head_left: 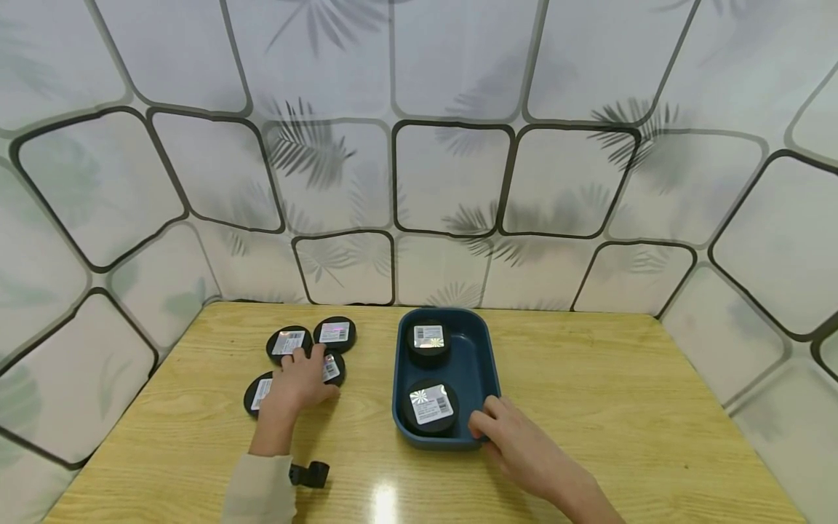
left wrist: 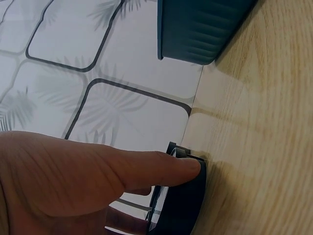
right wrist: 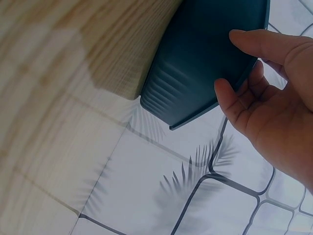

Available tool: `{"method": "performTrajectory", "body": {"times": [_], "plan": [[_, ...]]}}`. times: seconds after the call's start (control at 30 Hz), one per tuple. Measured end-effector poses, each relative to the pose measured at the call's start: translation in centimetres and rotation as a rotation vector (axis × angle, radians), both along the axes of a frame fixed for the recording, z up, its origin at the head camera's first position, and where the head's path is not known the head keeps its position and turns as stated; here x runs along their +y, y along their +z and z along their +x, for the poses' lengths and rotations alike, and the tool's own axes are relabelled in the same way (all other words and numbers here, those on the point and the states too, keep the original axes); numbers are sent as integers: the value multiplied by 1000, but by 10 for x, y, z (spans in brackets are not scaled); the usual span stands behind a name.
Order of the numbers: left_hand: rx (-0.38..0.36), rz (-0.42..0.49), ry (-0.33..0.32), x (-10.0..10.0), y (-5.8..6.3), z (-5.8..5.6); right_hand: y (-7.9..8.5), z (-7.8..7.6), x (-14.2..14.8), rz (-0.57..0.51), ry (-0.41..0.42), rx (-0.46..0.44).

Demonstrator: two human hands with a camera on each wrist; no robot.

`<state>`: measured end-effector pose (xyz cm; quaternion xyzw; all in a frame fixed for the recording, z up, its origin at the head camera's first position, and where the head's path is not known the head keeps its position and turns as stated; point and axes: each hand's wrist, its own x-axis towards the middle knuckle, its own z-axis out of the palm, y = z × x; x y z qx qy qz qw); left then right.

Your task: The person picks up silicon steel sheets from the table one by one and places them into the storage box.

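Observation:
My left hand (head_left: 300, 382) reaches over a group of flat round black containers and holds the nearest one on the right (head_left: 335, 370), a labelled disc partly covered by my fingers. In the left wrist view, my thumb lies along the side of this container (left wrist: 183, 205), with fingers on its far side. My right hand (head_left: 520, 445) grips the front right corner of a deep blue rectangular tray (head_left: 476, 364). The right wrist view shows thumb and fingers at the tray's rim and ribbed outer wall (right wrist: 195, 63). Inside the tray sit a black container (head_left: 431, 409) at the front and a taller black stack (head_left: 428, 343) at the back.
Other labelled black containers lie left of the tray: one at the back (head_left: 334, 333), one beside it (head_left: 288, 342) and one nearer (head_left: 259, 394), partly behind my left hand. The wooden table (head_left: 589, 378) ends at a patterned curtain (head_left: 445, 182) behind and at both sides.

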<state>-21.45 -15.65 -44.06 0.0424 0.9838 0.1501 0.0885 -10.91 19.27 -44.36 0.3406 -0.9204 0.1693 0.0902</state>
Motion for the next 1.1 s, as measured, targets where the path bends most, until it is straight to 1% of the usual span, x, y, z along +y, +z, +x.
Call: {"method": "performTrajectory", "body": {"times": [0.17,0.3,0.47,0.7,0.97,1.1], "plan": [[-6,-4,3,1,0,0,-1,-1,0,-2,2,11],[-8,-7,2,3,0,0,0,0,0,3,-5,-8],[2,-10,-14,8,0,0,2,0,-1,6,-8,-35],[50,-33,-47,16,-4,-1,2,0,0,5,-5,-30],[90,-46,-79,27,-2,3,1,1,0,-12,1,-18],[113,-45,-97,30,-5,2,1,1,0,-16,1,-12]]}}
